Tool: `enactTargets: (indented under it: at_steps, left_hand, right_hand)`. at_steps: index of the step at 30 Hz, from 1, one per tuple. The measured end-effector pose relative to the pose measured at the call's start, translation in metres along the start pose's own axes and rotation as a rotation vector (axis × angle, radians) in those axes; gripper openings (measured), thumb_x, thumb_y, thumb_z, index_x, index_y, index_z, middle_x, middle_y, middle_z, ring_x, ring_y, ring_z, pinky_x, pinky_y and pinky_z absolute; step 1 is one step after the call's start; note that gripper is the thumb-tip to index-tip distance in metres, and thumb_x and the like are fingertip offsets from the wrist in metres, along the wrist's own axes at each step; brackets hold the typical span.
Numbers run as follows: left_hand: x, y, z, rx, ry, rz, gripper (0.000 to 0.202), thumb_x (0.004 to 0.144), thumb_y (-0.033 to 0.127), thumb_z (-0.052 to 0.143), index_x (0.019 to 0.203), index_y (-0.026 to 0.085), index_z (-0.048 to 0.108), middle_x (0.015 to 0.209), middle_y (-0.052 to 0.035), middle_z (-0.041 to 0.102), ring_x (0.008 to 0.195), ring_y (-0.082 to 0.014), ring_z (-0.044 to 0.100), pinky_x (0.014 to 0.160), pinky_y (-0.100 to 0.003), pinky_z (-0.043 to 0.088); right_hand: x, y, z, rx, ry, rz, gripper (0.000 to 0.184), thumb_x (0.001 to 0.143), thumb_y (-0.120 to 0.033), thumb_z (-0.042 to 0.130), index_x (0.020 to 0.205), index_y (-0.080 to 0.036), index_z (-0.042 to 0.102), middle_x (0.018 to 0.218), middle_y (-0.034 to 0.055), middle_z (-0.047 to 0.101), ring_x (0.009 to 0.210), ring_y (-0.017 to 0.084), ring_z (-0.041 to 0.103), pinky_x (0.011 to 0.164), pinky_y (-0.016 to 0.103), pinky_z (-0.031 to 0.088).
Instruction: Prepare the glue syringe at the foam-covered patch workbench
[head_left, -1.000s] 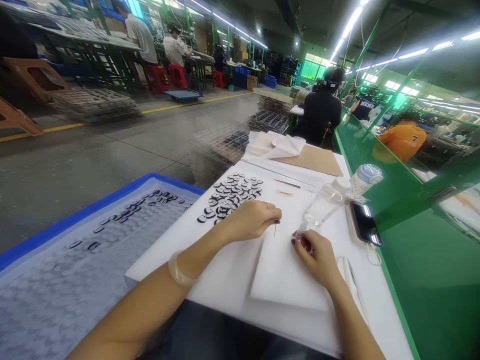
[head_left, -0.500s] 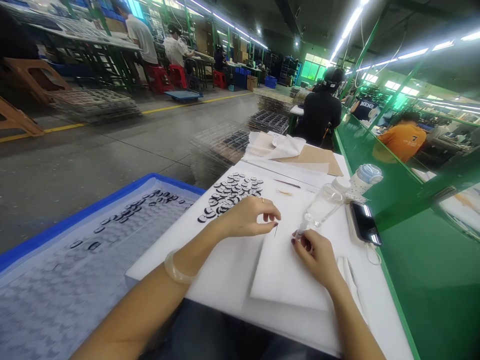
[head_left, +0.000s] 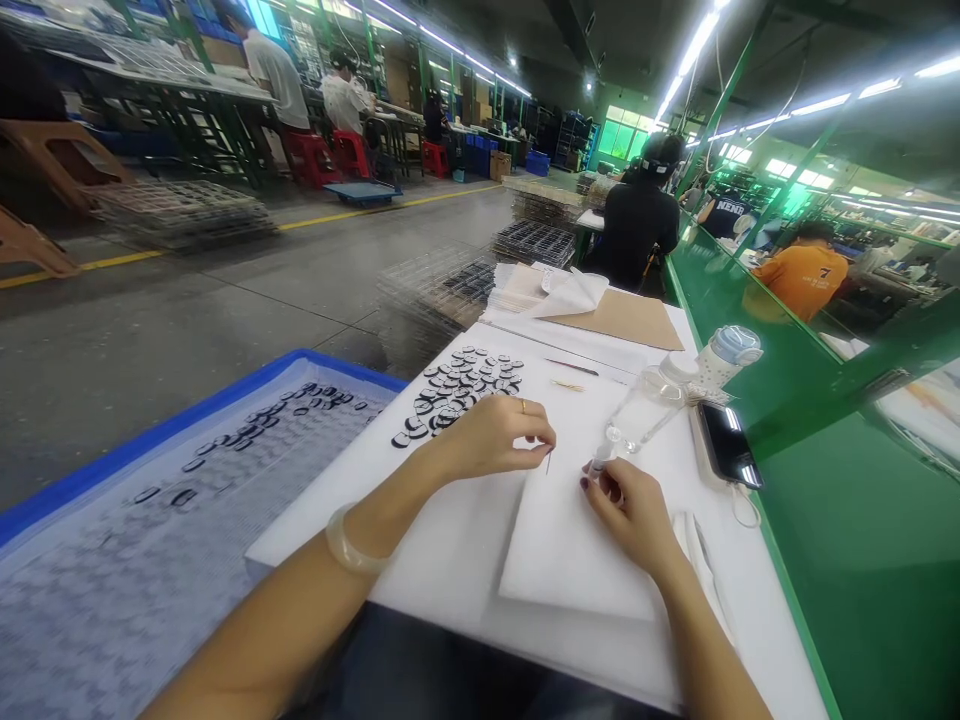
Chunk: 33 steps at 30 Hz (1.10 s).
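Observation:
My left hand [head_left: 495,435] is closed in a pinch over the white foam sheet [head_left: 570,560], fingertips down. A thin, dark, needle-like pin [head_left: 548,461] points downward from its thumb and fingertips. My right hand [head_left: 634,508] rests at the sheet's right side, its fingers closed round a small whitish vial [head_left: 601,457] that leans a little. The two hands are apart. Beyond my left hand lies a cluster of small dark oval pieces with pale faces [head_left: 461,385], partly covered by that hand.
A blue-rimmed tray [head_left: 300,360] on the left holds more dark pieces. Past my right hand are a clear bottle [head_left: 652,400], a lidded cup [head_left: 727,355] and a phone [head_left: 727,443]. A thin dark tool [head_left: 571,367] and wooden sticks [head_left: 568,385] lie farther back. A green partition borders the right.
My left hand's fingers have drawn slightly closer together round the pin. My right hand and the vial have hardly moved. The whole view has shifted a little.

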<state>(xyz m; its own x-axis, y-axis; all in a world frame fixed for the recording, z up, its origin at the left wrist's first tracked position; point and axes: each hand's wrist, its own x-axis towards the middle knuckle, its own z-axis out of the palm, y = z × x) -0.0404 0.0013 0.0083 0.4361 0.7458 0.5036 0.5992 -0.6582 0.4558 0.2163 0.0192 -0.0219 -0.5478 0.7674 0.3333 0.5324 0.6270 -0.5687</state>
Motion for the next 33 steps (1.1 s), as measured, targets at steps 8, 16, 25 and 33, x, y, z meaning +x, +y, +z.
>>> enactTargets:
  at_steps: [8,16,25,33]
  left_hand:
    - [0.0,0.002,0.001,0.035,-0.014,-0.014,0.017,0.088,0.011,0.057,0.083,0.017,0.072,0.077,-0.0014,0.073,0.068,-0.013,0.065,0.067,-0.023,0.045]
    - [0.002,0.004,0.001,0.079,-0.016,-0.036,0.018,0.088,0.011,0.055,0.083,0.018,0.07,0.078,0.0005,0.073,0.068,-0.0127,0.065,0.067,-0.023,0.045]
    - [-0.003,0.003,0.003,0.114,-0.007,0.019,0.018,0.095,0.017,0.049,0.086,0.02,0.065,0.074,0.0018,0.069,0.066,-0.0119,0.064,0.058,-0.02,0.046]
    - [-0.005,0.002,0.011,0.117,0.012,-0.012,0.019,0.096,0.019,0.05,0.087,0.02,0.066,0.076,0.0014,0.071,0.067,-0.0116,0.064,0.056,-0.019,0.047]
  right_hand:
    - [0.0,0.0,-0.001,0.02,-0.004,0.015,0.019,0.094,-0.032,0.053,0.078,-0.022,0.054,0.064,-0.0019,0.056,0.055,0.014,0.05,0.053,0.027,0.036]
    - [0.001,0.0,-0.014,0.119,0.105,0.019,0.015,0.091,-0.033,0.059,0.092,-0.022,0.069,0.068,-0.0012,0.064,0.057,0.015,0.056,0.054,0.026,0.042]
    - [-0.028,0.105,-0.097,0.072,1.106,0.594,0.041,0.101,-0.047,0.046,0.093,-0.015,0.07,0.09,0.0074,0.069,0.091,0.024,0.065,0.089,0.043,0.05]
    - [-0.039,0.14,-0.097,0.072,0.885,0.826,0.024,0.098,-0.039,0.065,0.1,-0.016,0.072,0.117,0.008,0.07,0.116,0.026,0.062,0.108,0.051,0.043]
